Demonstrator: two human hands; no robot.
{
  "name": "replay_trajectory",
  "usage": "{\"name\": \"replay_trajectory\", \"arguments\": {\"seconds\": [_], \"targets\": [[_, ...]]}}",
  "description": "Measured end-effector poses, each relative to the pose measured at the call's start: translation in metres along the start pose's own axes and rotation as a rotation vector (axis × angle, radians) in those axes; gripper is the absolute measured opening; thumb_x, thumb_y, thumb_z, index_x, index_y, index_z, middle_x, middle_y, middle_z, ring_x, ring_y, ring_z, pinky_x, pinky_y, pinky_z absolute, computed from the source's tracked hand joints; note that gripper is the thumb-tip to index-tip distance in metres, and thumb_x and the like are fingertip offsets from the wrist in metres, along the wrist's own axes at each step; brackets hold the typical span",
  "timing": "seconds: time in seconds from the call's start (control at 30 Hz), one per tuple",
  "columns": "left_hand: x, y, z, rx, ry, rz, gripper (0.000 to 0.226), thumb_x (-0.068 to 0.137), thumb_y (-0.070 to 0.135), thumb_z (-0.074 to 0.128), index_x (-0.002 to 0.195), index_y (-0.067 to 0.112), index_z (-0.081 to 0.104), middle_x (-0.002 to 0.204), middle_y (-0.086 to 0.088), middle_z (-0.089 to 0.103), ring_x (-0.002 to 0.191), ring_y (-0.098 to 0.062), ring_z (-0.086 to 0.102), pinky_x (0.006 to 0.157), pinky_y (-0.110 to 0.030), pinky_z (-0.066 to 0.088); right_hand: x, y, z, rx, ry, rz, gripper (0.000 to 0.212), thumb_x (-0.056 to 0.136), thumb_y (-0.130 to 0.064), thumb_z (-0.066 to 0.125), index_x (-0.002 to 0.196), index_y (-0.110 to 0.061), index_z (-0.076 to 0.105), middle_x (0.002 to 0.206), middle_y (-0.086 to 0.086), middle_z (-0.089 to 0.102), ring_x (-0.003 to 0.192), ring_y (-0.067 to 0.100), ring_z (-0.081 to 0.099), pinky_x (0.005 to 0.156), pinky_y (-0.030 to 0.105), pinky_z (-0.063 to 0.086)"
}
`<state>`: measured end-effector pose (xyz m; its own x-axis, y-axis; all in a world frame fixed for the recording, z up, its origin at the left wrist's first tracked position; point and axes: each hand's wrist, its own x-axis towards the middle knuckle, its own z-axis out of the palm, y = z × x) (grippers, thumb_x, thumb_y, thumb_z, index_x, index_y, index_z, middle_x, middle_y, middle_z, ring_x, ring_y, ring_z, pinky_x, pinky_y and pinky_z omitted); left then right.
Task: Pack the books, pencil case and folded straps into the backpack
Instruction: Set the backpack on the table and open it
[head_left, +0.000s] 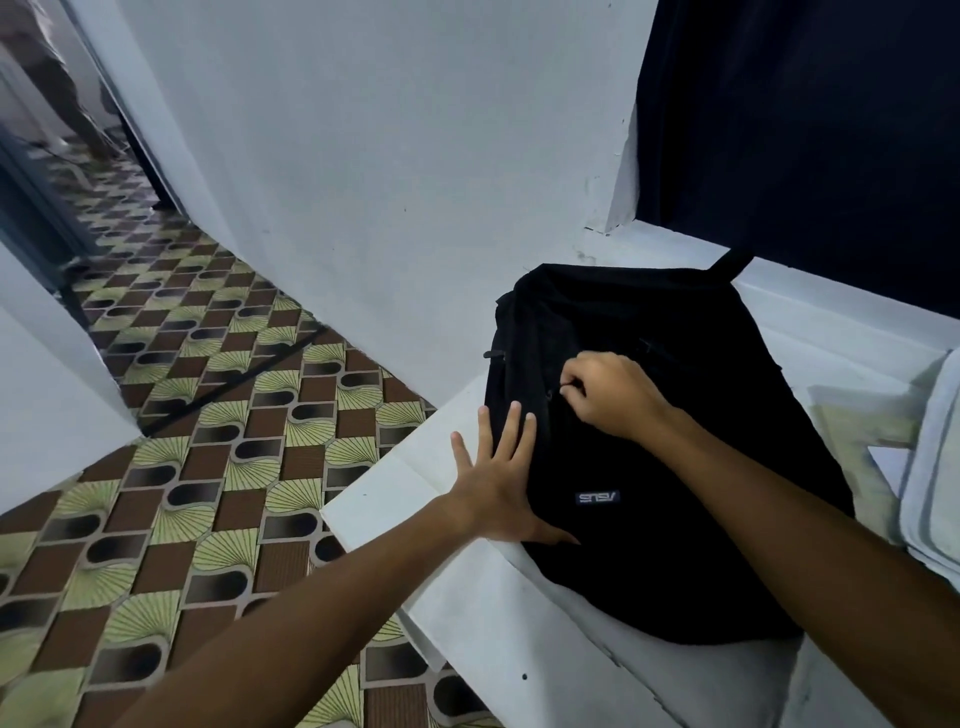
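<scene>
A black backpack (675, 467) with a small logo patch lies flat on a white table (467, 623), its top handle pointing toward the wall. My left hand (498, 483) presses flat, fingers spread and straight, on the backpack's left edge. My right hand (608, 397) pinches a zipper pull on the front of the backpack with curled fingers. No books, pencil case or straps show outside the bag.
A white wall (389, 182) stands behind the table and a dark blue curtain (805, 130) hangs at the upper right. A white padded object (935, 467) and papers (872, 431) lie at the table's right edge. Patterned floor tiles (182, 493) stretch to the left.
</scene>
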<state>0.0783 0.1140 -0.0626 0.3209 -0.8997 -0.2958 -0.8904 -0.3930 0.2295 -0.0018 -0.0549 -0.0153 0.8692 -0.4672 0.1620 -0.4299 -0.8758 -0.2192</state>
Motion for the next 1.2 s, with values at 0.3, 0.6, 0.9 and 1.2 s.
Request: {"name": "replay_trajectory", "arguments": {"seconds": [0.3,0.6,0.9,1.2], "targets": [[-0.006,-0.004,-0.005,0.023,-0.045,0.055,0.140,0.063,0.079,0.067,0.150,0.019,-0.025,0.155,0.002,-0.037,0.135,-0.036,-0.042,0.110,-0.068,-0.015,0.084,0.023,-0.008,-0.166,0.167,0.243,0.021,0.093,-0.016,0.050,0.105,-0.005,0.064,0.108,0.015,0.063,0.097,0.038,0.061,0.079,0.039,0.046],[0.001,-0.009,-0.010,0.000,-0.082,0.111,0.136,0.064,0.077,0.068,0.151,0.025,-0.022,0.155,0.008,-0.036,0.137,-0.037,-0.039,0.108,-0.069,-0.018,0.073,0.033,-0.019,-0.004,0.085,0.407,0.029,0.093,-0.023,0.056,0.120,-0.011,0.059,0.120,0.016,0.060,0.107,0.037,0.058,0.086,0.039,0.048],[0.007,-0.021,-0.040,-0.098,0.080,0.245,0.122,0.046,0.103,0.035,0.151,0.042,0.023,0.164,0.003,0.009,0.150,-0.024,-0.014,0.114,-0.062,-0.014,-0.089,0.080,-0.070,0.180,-0.277,0.224,0.051,0.078,-0.054,0.072,0.124,-0.034,0.062,0.134,-0.008,0.048,0.130,0.013,0.042,0.107,0.029,0.034],[-0.003,-0.009,-0.020,-0.299,0.040,0.465,0.070,0.061,0.092,0.047,0.123,0.061,0.049,0.158,0.011,0.024,0.150,-0.012,0.002,0.121,-0.049,0.001,-0.188,0.110,-0.072,0.484,-0.498,0.321,0.077,0.043,-0.079,0.075,0.112,-0.045,0.066,0.153,-0.019,0.029,0.146,0.004,0.003,0.118,0.039,0.014]]}}
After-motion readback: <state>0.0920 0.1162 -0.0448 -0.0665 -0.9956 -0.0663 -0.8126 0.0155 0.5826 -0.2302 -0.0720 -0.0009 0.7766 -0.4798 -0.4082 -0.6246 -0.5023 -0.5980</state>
